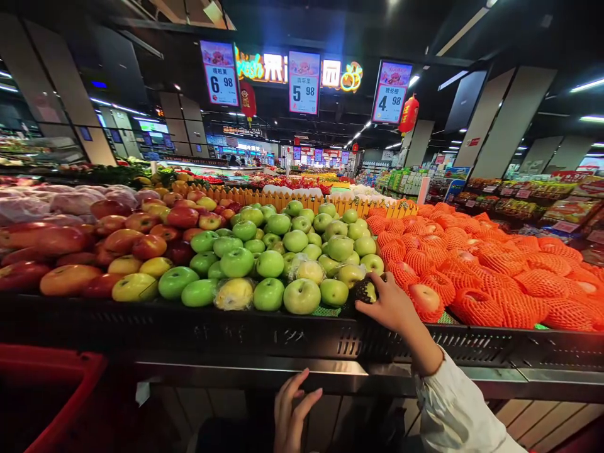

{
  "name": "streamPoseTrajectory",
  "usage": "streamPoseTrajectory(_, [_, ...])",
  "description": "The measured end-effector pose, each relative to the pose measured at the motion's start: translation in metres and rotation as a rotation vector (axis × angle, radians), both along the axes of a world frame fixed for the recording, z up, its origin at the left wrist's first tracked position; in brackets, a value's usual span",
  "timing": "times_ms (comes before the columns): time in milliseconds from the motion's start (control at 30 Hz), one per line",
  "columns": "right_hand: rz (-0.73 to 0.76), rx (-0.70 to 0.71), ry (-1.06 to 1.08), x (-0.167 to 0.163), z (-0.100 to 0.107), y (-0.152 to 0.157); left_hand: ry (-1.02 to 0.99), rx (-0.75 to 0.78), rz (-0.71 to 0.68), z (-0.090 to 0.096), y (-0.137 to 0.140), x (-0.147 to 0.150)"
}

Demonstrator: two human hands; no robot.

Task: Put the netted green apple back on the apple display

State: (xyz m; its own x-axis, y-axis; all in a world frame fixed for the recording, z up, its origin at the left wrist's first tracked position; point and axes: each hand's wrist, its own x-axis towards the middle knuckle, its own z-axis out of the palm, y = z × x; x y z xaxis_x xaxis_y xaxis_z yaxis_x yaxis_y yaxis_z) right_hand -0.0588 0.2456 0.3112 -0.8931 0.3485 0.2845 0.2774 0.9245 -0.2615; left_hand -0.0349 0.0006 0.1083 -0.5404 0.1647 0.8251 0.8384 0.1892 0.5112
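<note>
Item 1: my right hand (389, 305), white sleeve (460, 412) at the wrist, reaches over the dark front rail (302, 336) of the fruit stand. Its fingers curl around a small dark-spotted green apple (365, 290) at the front edge of the green pile, grasping it from the right side.

Item 2: my left hand (290, 412), low below the rail, fingers spread and loose, holding nothing.

Item 3: green apples (283, 248), heaped in the middle section; the grasped one sits at their lower right corner, just beside a pale green apple (334, 291) and close to the orange section.

Item 4: two film-wrapped yellowish apples (234, 294), front row, among the green ones.

Item 5: red and yellow apples (117, 242), left section, touching the green heap.

Item 6: fruit in orange foam nets (476, 277), right section; the nearest one lies just right of my right hand.

Item 7: yellow picket divider (292, 200) behind the heaps.

Item 8: three hanging price signs (304, 82) overhead, reading 6.98, 5.98, 4.98.

Item 9: red basket (51, 396), lower left corner, partly cut off.
</note>
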Motion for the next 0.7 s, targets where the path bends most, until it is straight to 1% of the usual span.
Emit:
streamPoseTrajectory(133, [-0.018, 0.067, -0.104, -0.007, 0.008, -0.008, -0.018, -0.012, -0.016, 0.005, 0.008, -0.010])
streamPoseTrajectory(267, [-0.034, 0.122, -0.138, -0.015, 0.006, -0.013, 0.001, -0.029, -0.034, 0.005, 0.012, -0.019])
streamPoseTrajectory(400, [-0.065, 0.130, -0.145, -0.021, 0.006, -0.017, -0.021, -0.022, -0.077, 0.003, 0.020, -0.022])
streamPoseTrajectory(500, [-0.137, 0.122, -0.157, -0.024, 0.006, -0.023, -0.057, -0.019, -0.106, 0.001, 0.025, -0.020])
streamPoseTrajectory(600, [-0.187, 0.123, -0.135, -0.026, 0.001, -0.030, -0.074, -0.052, -0.102, 0.000, 0.021, -0.020])
streamPoseTrajectory(700, [-0.222, 0.113, -0.043, -0.022, -0.008, -0.029, 0.021, -0.130, -0.056, 0.003, 0.007, -0.025])
